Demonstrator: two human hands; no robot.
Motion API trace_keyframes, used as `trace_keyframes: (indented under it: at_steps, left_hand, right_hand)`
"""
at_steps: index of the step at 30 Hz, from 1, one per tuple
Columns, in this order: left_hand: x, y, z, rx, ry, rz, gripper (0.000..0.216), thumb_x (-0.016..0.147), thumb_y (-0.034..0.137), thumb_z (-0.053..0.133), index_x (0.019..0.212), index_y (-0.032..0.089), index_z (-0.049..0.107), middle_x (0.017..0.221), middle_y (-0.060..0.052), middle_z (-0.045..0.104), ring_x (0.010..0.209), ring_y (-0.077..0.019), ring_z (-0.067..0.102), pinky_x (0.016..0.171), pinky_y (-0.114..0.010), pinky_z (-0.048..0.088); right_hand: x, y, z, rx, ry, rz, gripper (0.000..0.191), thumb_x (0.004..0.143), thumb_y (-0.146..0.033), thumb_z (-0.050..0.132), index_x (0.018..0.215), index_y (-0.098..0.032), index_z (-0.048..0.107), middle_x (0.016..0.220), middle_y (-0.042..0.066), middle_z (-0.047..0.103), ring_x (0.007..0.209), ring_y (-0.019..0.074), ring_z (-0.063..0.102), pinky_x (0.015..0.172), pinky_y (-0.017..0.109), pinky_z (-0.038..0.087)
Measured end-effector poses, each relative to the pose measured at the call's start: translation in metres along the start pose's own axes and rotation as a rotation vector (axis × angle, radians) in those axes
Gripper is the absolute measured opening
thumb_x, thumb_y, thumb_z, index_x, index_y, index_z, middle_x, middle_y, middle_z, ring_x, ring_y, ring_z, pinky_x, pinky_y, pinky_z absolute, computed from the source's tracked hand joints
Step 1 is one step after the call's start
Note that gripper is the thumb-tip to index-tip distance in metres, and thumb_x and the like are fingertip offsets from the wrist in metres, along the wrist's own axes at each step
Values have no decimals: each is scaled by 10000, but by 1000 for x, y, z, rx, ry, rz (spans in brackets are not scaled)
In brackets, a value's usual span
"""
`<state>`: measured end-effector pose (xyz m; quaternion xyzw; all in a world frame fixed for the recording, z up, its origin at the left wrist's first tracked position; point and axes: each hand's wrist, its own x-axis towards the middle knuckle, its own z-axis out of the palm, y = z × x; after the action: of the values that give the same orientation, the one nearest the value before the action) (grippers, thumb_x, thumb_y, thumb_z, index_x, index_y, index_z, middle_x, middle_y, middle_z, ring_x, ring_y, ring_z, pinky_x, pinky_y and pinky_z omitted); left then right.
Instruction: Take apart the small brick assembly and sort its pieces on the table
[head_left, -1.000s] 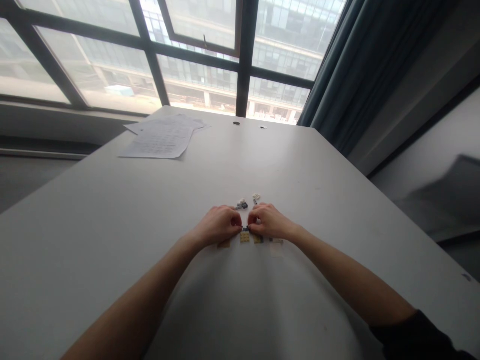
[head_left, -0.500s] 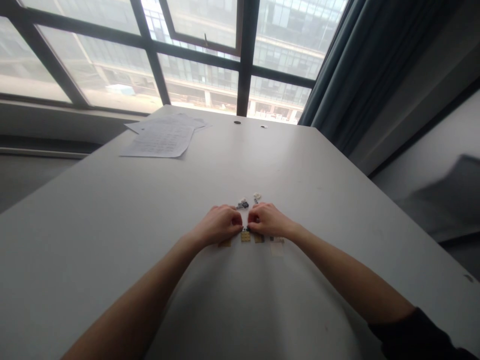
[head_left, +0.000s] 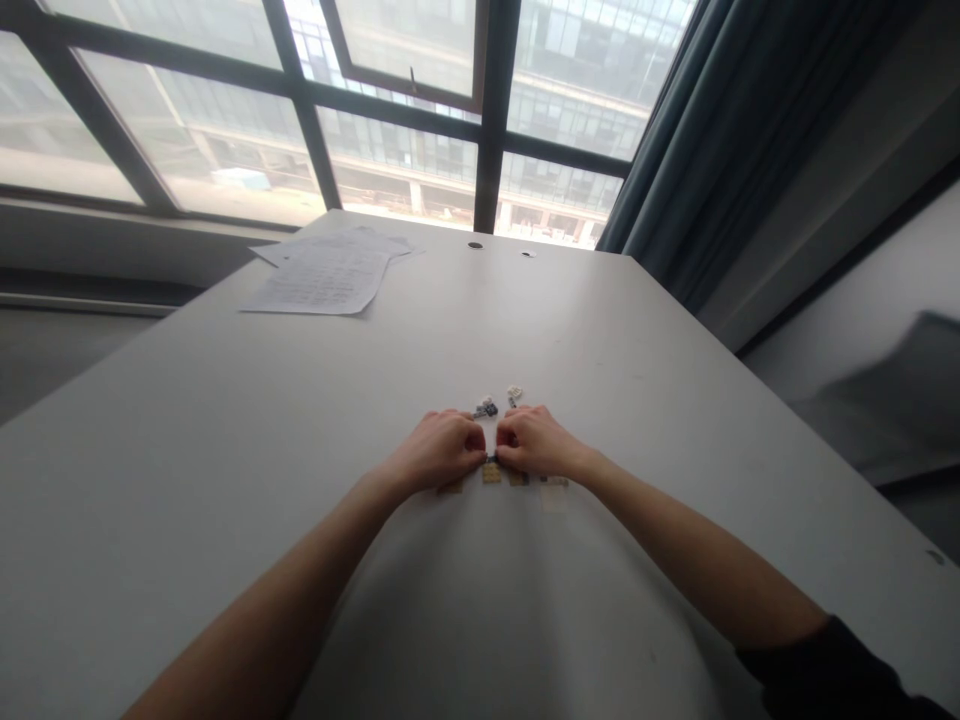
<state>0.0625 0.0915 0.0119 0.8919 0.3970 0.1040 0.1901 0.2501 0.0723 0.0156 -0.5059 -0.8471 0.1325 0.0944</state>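
Note:
My left hand [head_left: 442,450] and my right hand [head_left: 534,443] rest side by side on the white table [head_left: 225,420], fingers curled, their tips pinching a small dark brick piece [head_left: 490,459] between them. Just in front of the hands lie small tan bricks [head_left: 491,474], one partly under each hand. A pale, flat piece [head_left: 555,490] sits beside my right wrist. Beyond the knuckles lie a small dark-and-white piece [head_left: 484,408] and a small white piece [head_left: 514,393].
Printed paper sheets [head_left: 322,275] lie at the table's far left. Two round holes [head_left: 475,245] mark the far edge, below a large window. A dark curtain [head_left: 720,150] hangs at the right, past the table's right edge.

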Motion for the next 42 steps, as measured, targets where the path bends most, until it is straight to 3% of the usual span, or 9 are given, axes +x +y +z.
trace_keyframes:
  at_steps: [16,26,29,33,35,38,42]
  left_hand:
    - [0,1,-1,3,-6,3,164,741,260,545,721,225,704,743,-10,642,745,-159,579,704,-240,400]
    - [0,-2,-2,-45,32,3,220,800,331,523,718,209,686,737,-12,635,731,-157,577,684,-241,412]
    - [1,-10,-2,-88,94,-47,227,816,356,521,749,204,676,775,-13,635,721,-156,574,673,-250,424]
    - [4,-19,3,-58,245,-140,236,822,322,523,963,220,683,902,-28,643,783,-169,588,737,-282,447]
    - [6,-22,7,7,281,-136,274,830,291,514,1042,241,680,945,-37,644,839,-183,590,796,-306,446]
    - [7,-23,10,90,281,-118,257,843,289,509,1002,259,708,955,-43,652,897,-206,583,841,-337,440]
    - [7,-21,9,125,284,-142,236,848,316,512,922,247,725,958,-51,655,916,-219,581,842,-351,445]
  right_hand:
    - [0,-2,1,-15,-15,20,98,741,-224,583,699,-184,663,750,11,653,771,151,560,750,254,350]
    - [-2,3,-4,106,78,40,101,754,-197,607,664,-179,649,699,-1,617,733,136,548,717,241,364]
    - [-2,16,-10,121,178,108,102,784,-216,611,704,-171,658,751,11,630,717,130,542,697,240,375]
    - [0,38,-14,91,284,198,94,798,-211,616,839,-180,695,817,20,634,732,135,542,723,251,395]
    - [2,46,-11,83,286,200,180,801,-191,614,958,-197,701,845,20,633,745,135,547,752,256,403]
    - [6,50,-3,64,252,171,271,815,-196,616,1075,-229,683,885,23,630,783,141,558,796,265,406]
    - [14,48,3,10,231,159,244,826,-243,623,1060,-226,691,946,47,634,885,176,569,841,297,398]
